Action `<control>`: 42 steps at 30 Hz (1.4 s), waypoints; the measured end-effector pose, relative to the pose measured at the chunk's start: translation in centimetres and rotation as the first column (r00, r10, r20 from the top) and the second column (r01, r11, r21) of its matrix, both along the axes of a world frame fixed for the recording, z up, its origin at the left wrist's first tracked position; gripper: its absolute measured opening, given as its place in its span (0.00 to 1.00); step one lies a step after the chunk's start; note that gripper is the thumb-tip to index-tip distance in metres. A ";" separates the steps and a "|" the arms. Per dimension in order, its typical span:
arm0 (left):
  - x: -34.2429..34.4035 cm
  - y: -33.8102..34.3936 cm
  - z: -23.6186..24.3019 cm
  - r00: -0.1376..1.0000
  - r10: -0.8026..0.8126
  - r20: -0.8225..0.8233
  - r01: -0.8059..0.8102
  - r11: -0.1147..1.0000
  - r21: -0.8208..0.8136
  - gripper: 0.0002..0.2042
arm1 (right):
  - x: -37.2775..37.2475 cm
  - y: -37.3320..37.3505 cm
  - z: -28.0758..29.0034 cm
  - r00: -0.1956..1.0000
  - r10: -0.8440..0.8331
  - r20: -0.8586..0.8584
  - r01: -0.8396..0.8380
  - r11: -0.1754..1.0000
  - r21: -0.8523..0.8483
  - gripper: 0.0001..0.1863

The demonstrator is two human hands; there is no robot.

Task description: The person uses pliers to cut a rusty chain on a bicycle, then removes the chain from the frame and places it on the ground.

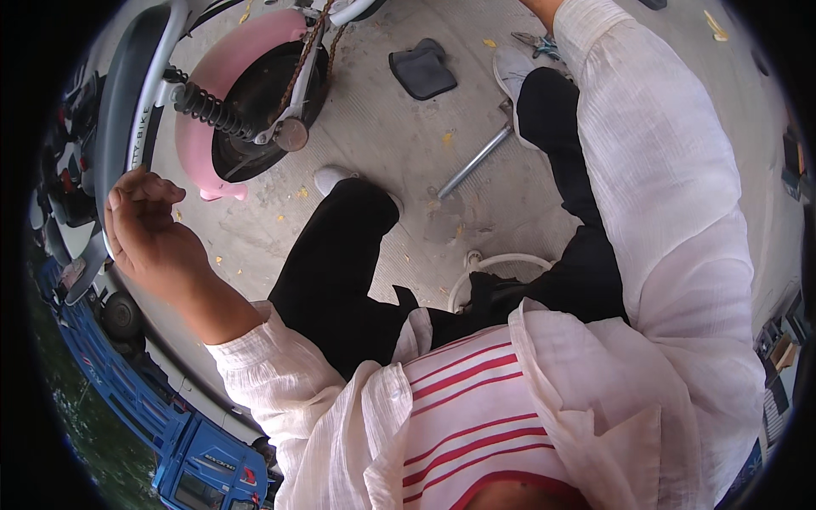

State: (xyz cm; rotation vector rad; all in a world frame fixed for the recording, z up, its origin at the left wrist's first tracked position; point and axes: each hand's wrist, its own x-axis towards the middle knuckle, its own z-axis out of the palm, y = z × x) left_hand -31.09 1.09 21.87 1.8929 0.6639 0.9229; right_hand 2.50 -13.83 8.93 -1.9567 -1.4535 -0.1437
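Note:
My left hand (157,229) is raised at the left with its fingers curled in. It overlaps the white frame (157,93) and long dark panel (126,102) of a bike; I cannot tell whether it touches them or holds anything. Right of it are the bike's pink mudguard (194,136), black coil spring (212,110) and black wheel (246,157). A rusty chain (306,59) runs past the wheel. My right arm (654,153) stretches to the top edge, where only the wrist (544,10) shows; the hand is cut off. Pliers (540,44) with teal handles lie just below that wrist.
On the concrete floor, a metal bar tool (476,161) lies between my feet, and a dark grey moulded piece (422,70) lies farther off. A pale ring-shaped rail (514,257) curves beneath me. A blue truck (208,463) stands at lower left; boxes (780,353) line the right edge.

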 end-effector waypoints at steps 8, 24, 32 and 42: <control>-2.6 -1.9 -1.8 0.997 0.009 0.078 0.012 0.965 -0.262 0.15 | -10.4 -12.1 13.8 0.992 0.050 -0.118 -0.082 0.953 -0.290 0.14; -9.6 10.1 -30.8 0.922 -0.070 -0.381 -0.293 0.518 -0.803 0.20 | -18.5 -12.1 6.1 0.918 0.036 -0.394 -0.271 0.782 -0.561 0.15; -4.6 11.1 -34.4 0.968 0.170 0.184 0.157 0.159 -0.975 0.21 | -14.3 8.6 -5.9 0.992 0.121 -0.042 -0.127 0.900 -0.416 0.15; -6.9 12.8 -38.9 0.993 0.056 0.105 0.076 0.380 -0.922 0.19 | -15.1 18.5 -9.9 0.884 0.375 0.281 -0.104 0.742 -0.663 0.12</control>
